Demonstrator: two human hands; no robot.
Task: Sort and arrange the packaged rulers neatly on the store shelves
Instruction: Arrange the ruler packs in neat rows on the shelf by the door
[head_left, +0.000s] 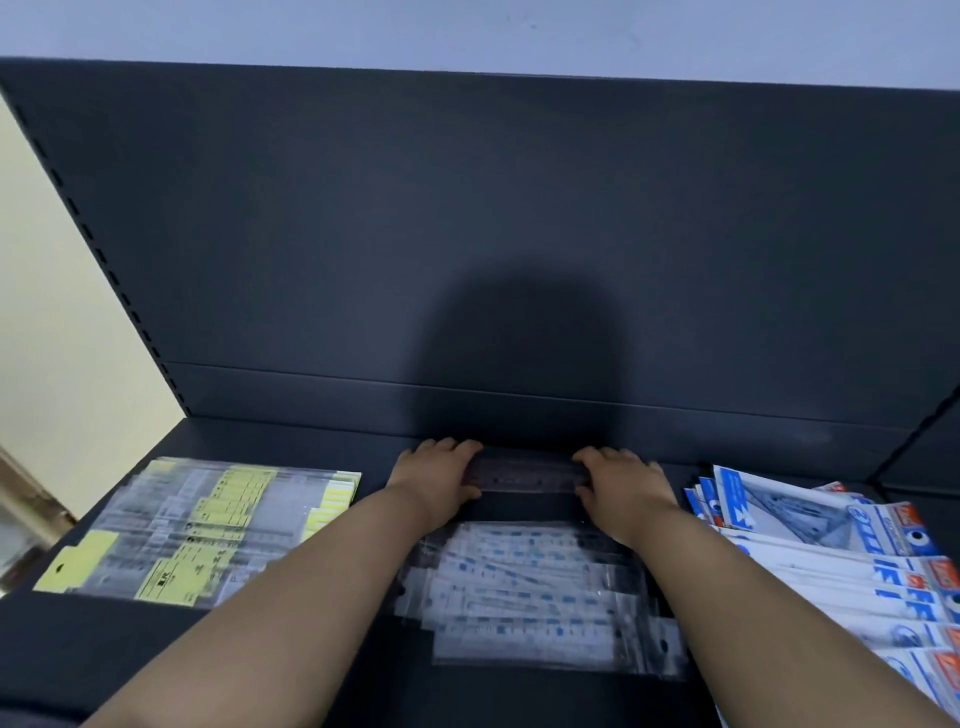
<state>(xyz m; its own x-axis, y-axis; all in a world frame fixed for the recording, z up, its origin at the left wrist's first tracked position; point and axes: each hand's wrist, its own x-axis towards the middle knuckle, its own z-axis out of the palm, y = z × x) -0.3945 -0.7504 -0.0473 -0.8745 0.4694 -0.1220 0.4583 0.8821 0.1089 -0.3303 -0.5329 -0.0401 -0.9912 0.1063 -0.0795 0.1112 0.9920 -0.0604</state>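
both hands grip one dark ruler in a clear plastic sleeve (527, 472): left hand (441, 475) curled on its left end, right hand (621, 480) on its right, far on the dark metal shelf (291, 441) by the back panel (519, 234). i'd set it down square, ends level, parallel to the fanned stack of clear-sleeved blue-marked rulers (519, 592) just nearer.

Before me: dark grey shelving back panel (467, 208), centre frame, bearing a rounded shadow (519, 353); slotted upright (93, 244), left; cream wall (47, 312), far left; pale bluish wall (467, 31), top edge.
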